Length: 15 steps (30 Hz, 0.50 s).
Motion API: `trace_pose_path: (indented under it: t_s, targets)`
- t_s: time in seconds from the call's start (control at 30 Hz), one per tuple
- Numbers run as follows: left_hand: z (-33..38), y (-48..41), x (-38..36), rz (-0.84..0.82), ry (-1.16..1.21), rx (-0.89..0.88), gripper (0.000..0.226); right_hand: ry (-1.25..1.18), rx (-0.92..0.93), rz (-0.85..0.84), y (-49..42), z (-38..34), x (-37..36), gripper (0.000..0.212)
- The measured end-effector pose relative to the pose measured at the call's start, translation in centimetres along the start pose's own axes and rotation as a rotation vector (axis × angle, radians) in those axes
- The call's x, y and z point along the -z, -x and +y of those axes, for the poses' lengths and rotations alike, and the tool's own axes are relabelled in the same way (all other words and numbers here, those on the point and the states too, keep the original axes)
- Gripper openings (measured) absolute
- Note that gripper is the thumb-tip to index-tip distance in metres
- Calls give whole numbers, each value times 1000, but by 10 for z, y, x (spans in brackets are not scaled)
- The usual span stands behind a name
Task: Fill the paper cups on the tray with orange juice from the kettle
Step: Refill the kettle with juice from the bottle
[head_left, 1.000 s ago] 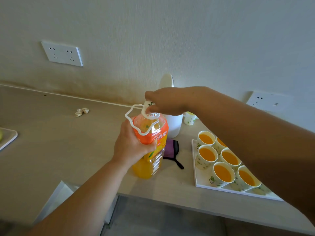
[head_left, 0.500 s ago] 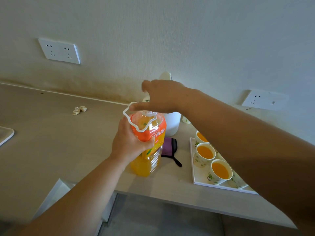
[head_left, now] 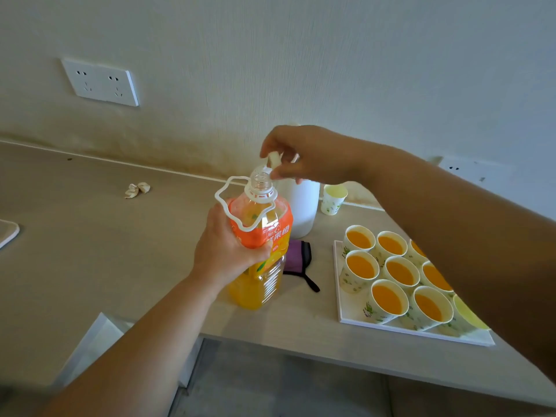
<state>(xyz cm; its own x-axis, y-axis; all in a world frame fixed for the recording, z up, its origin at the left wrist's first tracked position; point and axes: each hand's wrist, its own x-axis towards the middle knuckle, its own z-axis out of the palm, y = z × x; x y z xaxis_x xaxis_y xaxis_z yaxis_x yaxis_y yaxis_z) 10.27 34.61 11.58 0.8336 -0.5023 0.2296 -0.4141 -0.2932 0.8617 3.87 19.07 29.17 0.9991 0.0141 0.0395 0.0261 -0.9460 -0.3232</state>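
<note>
A: Your paper cups [head_left: 391, 273] stand packed together on the tray [head_left: 350, 311], at the right of the counter [head_left: 90, 236]. Every one you can see into shows orange juice close to the brim. One at the near right corner, half under your forearm, looks paler, and I cannot tell what is in it.

B: Your kettle [head_left: 301, 206] stands upright near the wall, mostly hidden behind the juice bottle [head_left: 270, 230]. Neither of your hands touches it.

A: With the bottle just in front of the kettle, my guess is you mean to top the kettle up, and the pour across would be short.

B: Your left hand [head_left: 225, 251] wraps the bottle at its orange label, fingers and thumb curled round it below the white carry loop [head_left: 224, 194]. That keeps the base steady on the counter while the neck is open.

A: Your right hand [head_left: 304, 158] hovers just above and behind the neck. Its fingertips pinch the white cap [head_left: 274, 159], which is clear of the thread.

B: You probably keep the cap in hand so it goes back on quickly.

A: Further out, a lone cup [head_left: 333, 200] stands beside the kettle, off the tray. A purple cloth [head_left: 296, 255] lies between bottle and tray.
</note>
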Motion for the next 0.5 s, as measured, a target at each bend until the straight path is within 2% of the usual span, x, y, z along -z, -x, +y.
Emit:
trace_pose_path:
  t_s: [0.13,0.2,0.27,0.33,0.5]
  targets:
    - [-1,-3,2,-11,31,-49,96,-446,-197,84,28,29,-22,29]
    - [-4,-3,2,-22,89,-52,100,-659,-346,211,45,53,-60,31]
    - [-6,3,2,-19,175,-3,102,-769,-496,248,59,71,-105,39]
    - [-9,11,-2,-30,233,37,105,-778,-597,176,67,84,-149,45]
    - [-18,26,-10,-25,253,70,107,-593,-744,74,68,98,-228,41]
